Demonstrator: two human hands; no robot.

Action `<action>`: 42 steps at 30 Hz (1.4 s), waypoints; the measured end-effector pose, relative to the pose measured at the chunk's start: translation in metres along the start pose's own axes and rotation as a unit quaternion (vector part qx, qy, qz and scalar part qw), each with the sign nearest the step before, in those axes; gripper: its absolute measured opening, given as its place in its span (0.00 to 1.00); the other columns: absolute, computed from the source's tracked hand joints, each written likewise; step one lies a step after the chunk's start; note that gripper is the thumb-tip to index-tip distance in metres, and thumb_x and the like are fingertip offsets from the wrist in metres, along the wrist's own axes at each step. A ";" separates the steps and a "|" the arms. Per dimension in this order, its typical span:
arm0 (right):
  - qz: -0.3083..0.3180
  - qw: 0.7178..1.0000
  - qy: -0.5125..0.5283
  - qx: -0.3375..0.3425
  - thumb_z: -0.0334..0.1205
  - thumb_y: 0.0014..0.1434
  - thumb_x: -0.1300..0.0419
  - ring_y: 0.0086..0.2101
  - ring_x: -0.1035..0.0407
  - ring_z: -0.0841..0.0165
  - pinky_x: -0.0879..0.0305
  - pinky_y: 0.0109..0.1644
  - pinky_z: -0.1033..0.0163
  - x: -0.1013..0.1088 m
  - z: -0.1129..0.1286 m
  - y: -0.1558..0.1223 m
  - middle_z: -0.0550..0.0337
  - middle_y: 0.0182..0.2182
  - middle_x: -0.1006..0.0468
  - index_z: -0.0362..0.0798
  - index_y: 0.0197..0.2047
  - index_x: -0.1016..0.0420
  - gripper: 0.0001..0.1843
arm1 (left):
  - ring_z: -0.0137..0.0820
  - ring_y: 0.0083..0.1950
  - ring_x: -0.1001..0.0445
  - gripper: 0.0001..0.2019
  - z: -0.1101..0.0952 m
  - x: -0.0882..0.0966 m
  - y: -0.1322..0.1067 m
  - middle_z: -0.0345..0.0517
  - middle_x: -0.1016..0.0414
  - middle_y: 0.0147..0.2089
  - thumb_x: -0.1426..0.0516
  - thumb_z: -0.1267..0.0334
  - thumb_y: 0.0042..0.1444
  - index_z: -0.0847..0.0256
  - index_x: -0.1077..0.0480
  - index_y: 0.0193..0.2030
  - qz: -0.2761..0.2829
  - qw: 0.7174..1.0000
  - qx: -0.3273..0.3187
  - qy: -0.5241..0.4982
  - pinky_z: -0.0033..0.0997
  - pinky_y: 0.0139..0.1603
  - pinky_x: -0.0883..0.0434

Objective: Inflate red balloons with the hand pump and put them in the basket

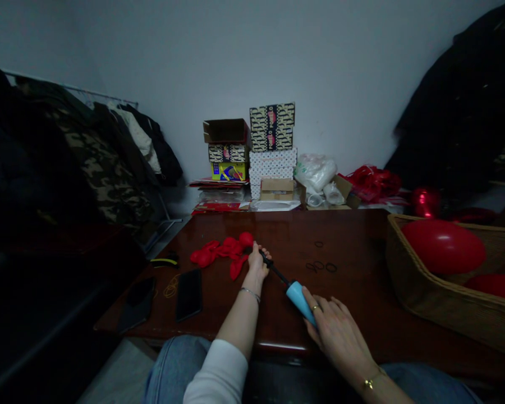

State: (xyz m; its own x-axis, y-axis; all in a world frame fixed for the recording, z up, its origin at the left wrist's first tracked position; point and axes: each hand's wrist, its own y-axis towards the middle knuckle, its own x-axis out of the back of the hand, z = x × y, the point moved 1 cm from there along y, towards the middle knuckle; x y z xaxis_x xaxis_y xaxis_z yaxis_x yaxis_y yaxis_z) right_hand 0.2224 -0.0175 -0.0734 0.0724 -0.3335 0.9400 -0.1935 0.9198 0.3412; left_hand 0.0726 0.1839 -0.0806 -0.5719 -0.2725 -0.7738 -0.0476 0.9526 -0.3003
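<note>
We hold the blue pump [298, 297] slanted between our hands, the left hand [258, 261] closed around its thin black front end with the forearm extended, the right hand [340, 334] closed on its wide rear part. Beneath is the glossy brown worktop [286, 230], with a wicker basket [437, 306] at right and boxes [272, 129] stacked before the wall [172, 62]. Red balloons [228, 247] lie just beside the left hand, on its left.

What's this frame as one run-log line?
left grip: pump, black end | right grip: pump, blue part | small red balloons: table, beside left grip | wicker basket: right, large red balloons inside
</note>
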 end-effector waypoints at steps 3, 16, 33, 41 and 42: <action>0.009 1.000 -0.003 -0.006 0.36 0.57 0.49 0.41 0.33 0.64 0.48 0.56 0.53 0.007 0.004 0.006 0.54 0.43 0.27 0.49 0.61 0.44 0.28 | 0.18 0.16 0.45 0.15 0.001 -0.003 -0.003 0.33 0.45 0.19 0.48 0.54 0.58 0.61 0.43 0.26 0.006 1.000 0.005 -0.003 0.17 0.15 0.47; 0.049 0.998 -0.028 -0.030 0.39 0.57 0.47 0.38 0.32 0.63 0.46 0.46 0.57 0.008 0.038 0.060 0.51 0.37 0.28 0.45 0.60 0.43 0.28 | 0.21 0.17 0.40 0.14 0.009 0.006 -0.010 0.35 0.41 0.19 0.45 0.54 0.56 0.62 0.41 0.27 0.023 0.998 0.039 0.048 0.20 0.20 0.38; 0.047 0.997 -0.011 -0.056 0.39 0.57 0.48 0.40 0.35 0.63 0.46 0.49 0.57 0.024 0.035 0.017 0.52 0.38 0.28 0.47 0.63 0.46 0.30 | 0.16 0.14 0.47 0.14 -0.009 -0.005 0.003 0.32 0.46 0.18 0.49 0.57 0.60 0.61 0.44 0.26 0.008 0.997 0.006 0.072 0.14 0.12 0.50; 0.020 0.998 0.007 -0.054 0.38 0.58 0.50 0.40 0.35 0.63 0.46 0.51 0.56 0.023 0.024 -0.006 0.54 0.39 0.28 0.49 0.62 0.46 0.27 | 0.16 0.15 0.48 0.14 -0.008 -0.010 -0.001 0.32 0.47 0.19 0.47 0.56 0.58 0.61 0.43 0.27 0.018 0.999 0.020 0.033 0.14 0.12 0.51; 0.018 0.998 0.008 -0.053 0.38 0.58 0.50 0.39 0.35 0.63 0.46 0.50 0.56 0.023 0.024 -0.006 0.54 0.39 0.28 0.49 0.62 0.46 0.27 | 0.16 0.15 0.48 0.14 -0.007 -0.010 -0.003 0.32 0.47 0.20 0.47 0.56 0.58 0.61 0.43 0.27 0.027 0.999 0.025 0.026 0.14 0.12 0.51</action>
State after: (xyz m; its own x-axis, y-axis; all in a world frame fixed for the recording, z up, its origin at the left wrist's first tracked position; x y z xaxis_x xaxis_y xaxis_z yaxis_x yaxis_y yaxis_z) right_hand 0.2017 -0.0356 -0.0540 0.0819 -0.2967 0.9514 -0.0917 0.9484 0.3036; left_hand 0.0726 0.1846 -0.0683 -0.6139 -0.2121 -0.7603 0.0255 0.9574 -0.2877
